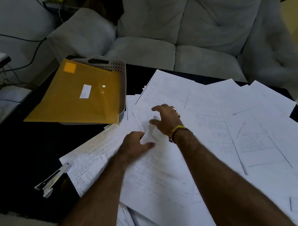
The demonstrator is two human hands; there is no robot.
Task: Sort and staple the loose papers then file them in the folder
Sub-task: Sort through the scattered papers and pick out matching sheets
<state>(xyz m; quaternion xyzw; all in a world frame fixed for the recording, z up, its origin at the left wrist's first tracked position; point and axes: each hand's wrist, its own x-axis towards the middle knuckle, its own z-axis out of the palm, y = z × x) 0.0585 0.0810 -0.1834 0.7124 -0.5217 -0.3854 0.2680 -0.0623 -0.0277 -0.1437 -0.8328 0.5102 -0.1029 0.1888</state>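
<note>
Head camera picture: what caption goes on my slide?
Both hands sift loose papers beside a stapler and yellow folder.

Dark, near-black bench [14, 146] carries everything. Loose white papers [220, 123] are spread in overlapping layers under and around both hands, reaching well right of the right hand [165, 119] and toward the near edge. A handwritten sheet [93, 152] lies just left of the left hand [136, 144]. A metal stapler [50, 181] sits further left of that hand, its tip touching the handwritten sheet's corner. Beyond and left of the hands, a grey perforated tray [119, 68] stands on the bench, near the papers' far-left edge.
</note>
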